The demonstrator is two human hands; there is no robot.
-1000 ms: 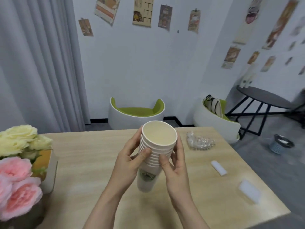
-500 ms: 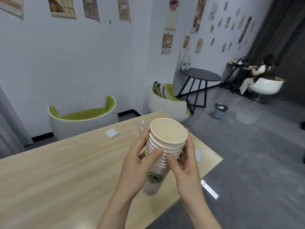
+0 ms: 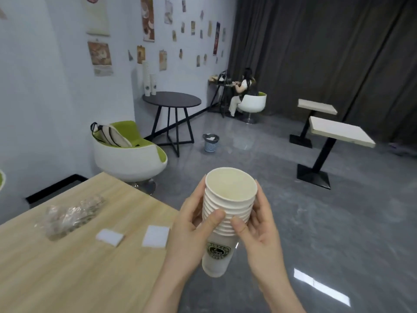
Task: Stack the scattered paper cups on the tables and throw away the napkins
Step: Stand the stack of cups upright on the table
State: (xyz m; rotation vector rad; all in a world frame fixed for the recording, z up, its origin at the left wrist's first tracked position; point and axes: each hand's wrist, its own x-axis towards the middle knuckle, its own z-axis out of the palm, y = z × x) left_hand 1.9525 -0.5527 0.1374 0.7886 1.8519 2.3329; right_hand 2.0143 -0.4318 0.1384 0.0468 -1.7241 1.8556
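A stack of several white paper cups [image 3: 228, 213] with a green logo is held upright in front of me, past the right edge of the wooden table [image 3: 67, 267]. My left hand [image 3: 191, 231] grips its left side and my right hand [image 3: 259, 231] its right side, thumbs on the rims. Two white folded napkins [image 3: 110, 237] [image 3: 156, 236] lie on the table near its right edge. Two taller cup stacks [image 3: 149, 79] stand on the black round table [image 3: 172, 99] by the wall.
Crumpled clear plastic [image 3: 67, 216] lies on the wooden table. A white-and-green chair [image 3: 128, 154] holds a bag. A small blue bin [image 3: 211, 143] sits on the grey floor. Two pale square tables [image 3: 338, 131] stand at right. A seated person [image 3: 242, 91] is far back.
My view has swung right, from the table and flowers to the open floor and far tables. The cup stack stays in both hands, now over the floor beside the table's edge.
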